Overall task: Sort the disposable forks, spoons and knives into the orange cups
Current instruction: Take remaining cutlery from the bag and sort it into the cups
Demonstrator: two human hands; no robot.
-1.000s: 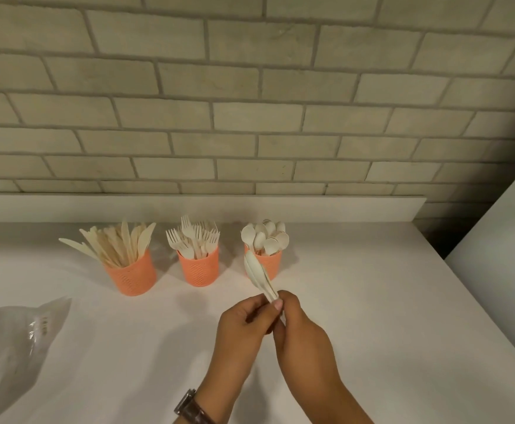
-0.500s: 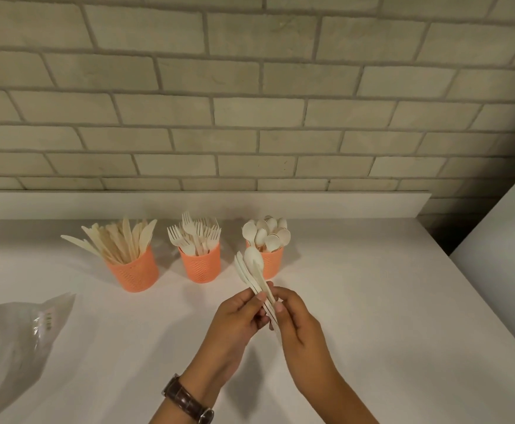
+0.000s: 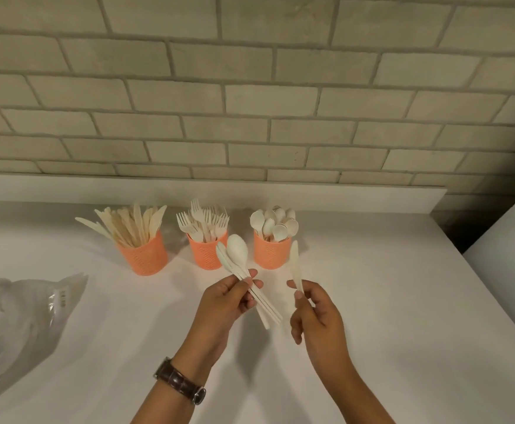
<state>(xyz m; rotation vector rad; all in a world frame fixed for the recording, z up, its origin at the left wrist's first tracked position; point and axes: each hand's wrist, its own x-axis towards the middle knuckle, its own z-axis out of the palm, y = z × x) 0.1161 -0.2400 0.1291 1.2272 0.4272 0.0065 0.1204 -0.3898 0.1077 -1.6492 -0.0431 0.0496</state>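
Pinching left fingers point(image 3: 251, 284) on bundle point(image 3: 238, 255), right fingers point(image 3: 300, 296) on utensil point(image 3: 295, 264); cups point(image 3: 204, 254) beyond, bag point(image 3: 21, 316) aside.

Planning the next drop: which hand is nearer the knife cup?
Left. The left hand sits right of the knife cup, nearer the camera; the right hand is farther right, past the spoon cup.

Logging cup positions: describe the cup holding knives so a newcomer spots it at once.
Below the brick wall, three orange cups stand in a row on the white counter. The knife cup is leftmost, nearest the plastic bag; it alone holds flat blades, fanned out.
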